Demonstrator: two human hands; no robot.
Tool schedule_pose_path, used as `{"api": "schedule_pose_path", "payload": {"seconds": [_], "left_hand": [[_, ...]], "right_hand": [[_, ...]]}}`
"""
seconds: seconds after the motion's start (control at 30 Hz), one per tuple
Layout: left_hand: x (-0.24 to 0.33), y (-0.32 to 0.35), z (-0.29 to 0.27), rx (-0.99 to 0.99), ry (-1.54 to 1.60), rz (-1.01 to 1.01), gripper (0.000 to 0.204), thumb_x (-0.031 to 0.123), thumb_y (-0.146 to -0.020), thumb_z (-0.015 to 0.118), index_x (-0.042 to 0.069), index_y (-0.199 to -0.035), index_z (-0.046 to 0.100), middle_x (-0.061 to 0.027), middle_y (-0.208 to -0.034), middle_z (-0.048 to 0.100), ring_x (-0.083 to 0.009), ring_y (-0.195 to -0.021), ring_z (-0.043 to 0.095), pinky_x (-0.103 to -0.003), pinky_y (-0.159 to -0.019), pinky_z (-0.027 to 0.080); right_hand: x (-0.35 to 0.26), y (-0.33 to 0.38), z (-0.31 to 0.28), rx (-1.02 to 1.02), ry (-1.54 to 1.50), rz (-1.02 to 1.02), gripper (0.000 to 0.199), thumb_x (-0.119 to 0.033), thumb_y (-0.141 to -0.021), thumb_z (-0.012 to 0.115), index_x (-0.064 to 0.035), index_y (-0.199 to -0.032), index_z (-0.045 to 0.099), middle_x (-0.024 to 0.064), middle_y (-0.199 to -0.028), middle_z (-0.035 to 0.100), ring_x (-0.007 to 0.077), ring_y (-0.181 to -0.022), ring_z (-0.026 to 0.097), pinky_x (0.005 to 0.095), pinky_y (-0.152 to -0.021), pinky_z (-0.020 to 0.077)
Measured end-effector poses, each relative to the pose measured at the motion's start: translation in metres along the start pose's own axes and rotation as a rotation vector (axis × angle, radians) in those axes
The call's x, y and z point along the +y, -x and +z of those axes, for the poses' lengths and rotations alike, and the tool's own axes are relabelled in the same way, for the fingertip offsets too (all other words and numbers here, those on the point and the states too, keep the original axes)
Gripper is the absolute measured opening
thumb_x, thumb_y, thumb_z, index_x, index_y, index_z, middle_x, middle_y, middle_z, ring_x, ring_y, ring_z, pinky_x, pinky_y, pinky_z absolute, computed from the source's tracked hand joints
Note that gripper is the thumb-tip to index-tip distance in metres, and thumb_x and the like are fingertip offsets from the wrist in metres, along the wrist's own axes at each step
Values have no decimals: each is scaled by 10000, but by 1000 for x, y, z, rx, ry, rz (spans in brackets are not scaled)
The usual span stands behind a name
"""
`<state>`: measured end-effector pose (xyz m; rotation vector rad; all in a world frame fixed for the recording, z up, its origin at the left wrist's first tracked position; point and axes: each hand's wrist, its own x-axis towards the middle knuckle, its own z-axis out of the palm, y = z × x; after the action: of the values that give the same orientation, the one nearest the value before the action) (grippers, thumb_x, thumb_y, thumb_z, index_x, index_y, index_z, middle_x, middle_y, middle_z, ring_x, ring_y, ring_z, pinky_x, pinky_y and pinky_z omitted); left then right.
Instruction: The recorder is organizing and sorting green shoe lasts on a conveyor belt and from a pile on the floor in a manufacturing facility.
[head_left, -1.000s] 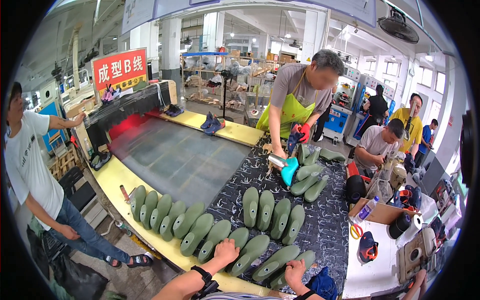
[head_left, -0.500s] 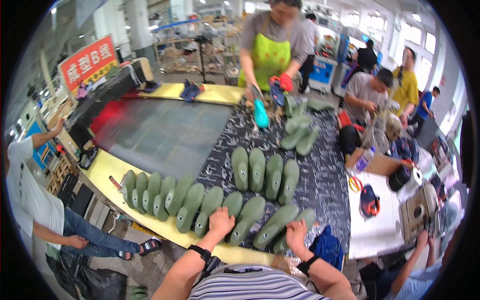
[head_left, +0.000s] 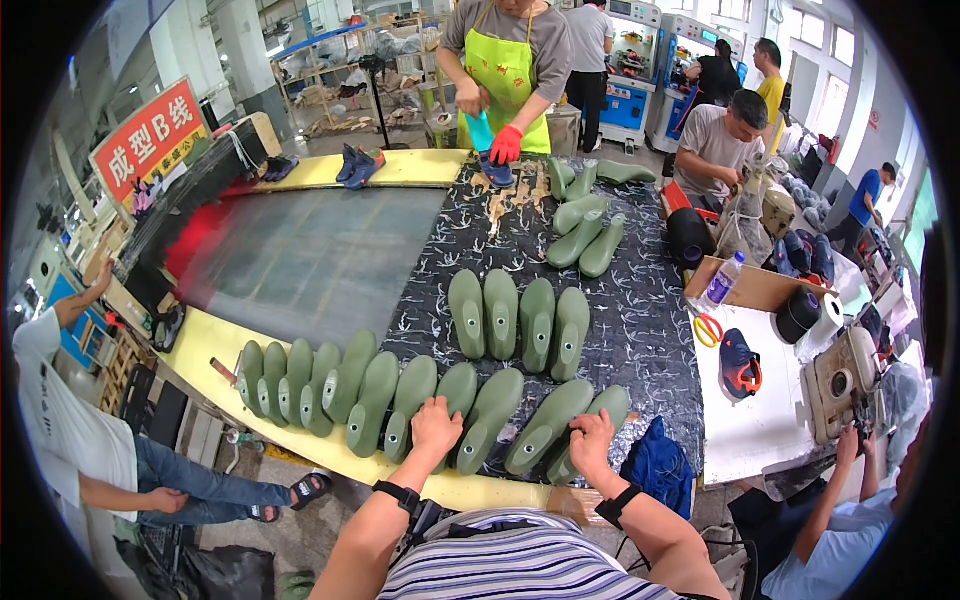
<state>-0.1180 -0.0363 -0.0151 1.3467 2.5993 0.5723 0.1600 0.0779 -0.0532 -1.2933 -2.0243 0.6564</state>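
Green shoe lasts stand in a long row along the near edge of the table. My left hand point(head_left: 437, 425) grips one green shoe last point(head_left: 457, 388) near the middle of the row, its fingers curled over the last's narrower end. At the right end, my right hand point(head_left: 593, 440) has its fingers round another shoe last point(head_left: 612, 402), partly hidden by the hand. Between my hands lie two more, a long last point(head_left: 494, 415) and a tilted last point(head_left: 553, 420). Several upright lasts point(head_left: 502, 310) form a second row farther back.
A conveyor belt point(head_left: 310, 260) runs to the left. Across the table a person in a green apron point(head_left: 503, 80) works on a dark shoe point(head_left: 496, 170). Blue cloth point(head_left: 658, 465) lies by my right wrist. A white side table point(head_left: 755, 430) holds a shoe and orange-handled scissors point(head_left: 708, 330).
The whole view has shifted with my head. Both my hands stay on the same lasts. The person opposite has lowered the dark shoe to the table and drawn the teal tool closer.
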Motion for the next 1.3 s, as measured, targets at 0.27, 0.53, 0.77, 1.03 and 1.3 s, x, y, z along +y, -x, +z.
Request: {"api": "schedule_pose_path", "payload": {"seconds": [0.27, 0.53, 0.77, 1.03, 1.3], "left_hand": [[-3, 1, 2, -11, -13, -2, 336, 266, -796, 647, -9, -976, 574, -219, -998, 600, -396, -903, 622, -481, -794, 511], [-1, -9, 2, 19, 22, -20, 334, 247, -794, 660, 9, -1020, 600, -219, -1039, 606, -404, -928, 610, -487, -807, 494], [-2, -4, 5, 46, 10, 23, 309, 252, -810, 649, -8, -965, 585, -214, -982, 605, -397, -887, 625, -490, -776, 509], [-3, 0, 5, 45, -5, 38, 286, 245, -819, 648, -3, -946, 586, -202, -959, 609, -378, -861, 633, -470, -765, 512], [-2, 0, 2, 50, -23, 31, 286, 248, -821, 644, 0, -950, 588, -199, -962, 612, -368, -881, 630, -462, -784, 506]], "right_hand": [[-3, 3, 3, 41, 76, 1, 144, -21, -703, 530, -53, -758, 659, 107, -948, 650, 343, -1071, 532, 485, -1106, 256], [-1, -10, 2, 5, 21, -25, 142, -40, -720, 541, -60, -792, 660, 103, -954, 636, 387, -1128, 484, 529, -1072, 244], [-1, -5, 1, 9, 28, -33, 133, -34, -717, 537, -56, -776, 654, 113, -908, 633, 389, -1087, 503, 518, -1076, 249], [-2, -3, 2, 5, 40, -19, 134, -35, -712, 538, -56, -778, 652, 120, -915, 635, 405, -1114, 484, 521, -1070, 243], [-10, -3, 1, 55, 77, -28, 127, -56, -709, 546, -67, -770, 656, 115, -910, 641, 398, -1096, 500, 528, -1059, 258]]}}
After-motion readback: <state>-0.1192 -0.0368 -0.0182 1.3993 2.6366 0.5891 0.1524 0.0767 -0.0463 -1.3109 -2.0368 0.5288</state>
